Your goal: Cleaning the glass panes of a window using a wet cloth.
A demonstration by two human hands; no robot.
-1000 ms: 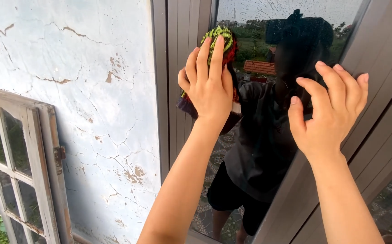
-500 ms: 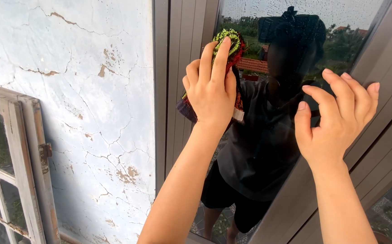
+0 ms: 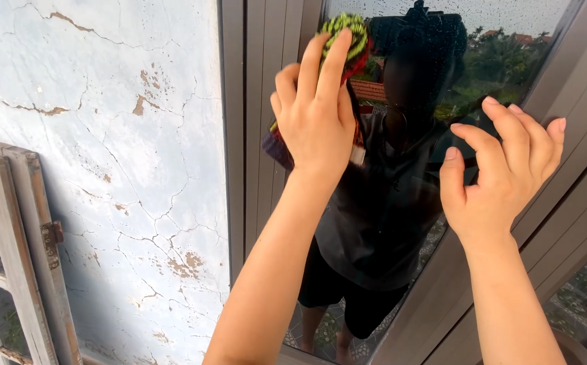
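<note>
higher on the glass (image 3: 402, 203) than before, the left hand (image 3: 315, 111) presses a cloth (image 3: 345, 30) flat near the pane's top left corner. right hand (image 3: 500, 172) rests open, fingertips against the frame (image 3: 571, 196).

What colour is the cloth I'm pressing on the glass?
The cloth is green-and-black striped with red, in the head view.

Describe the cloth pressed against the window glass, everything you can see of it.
The cloth is a bunched, multicoloured rag: a green-and-black striped part at the top, red beneath it, a dark purplish corner hanging at the lower left, and a pale tag at its lower right edge. It looks like woven fabric. The left hand presses it flat against the glass pane, fingers spread over it, covering most of its middle. It sits near the pane's upper left, beside the grey frame.
</note>
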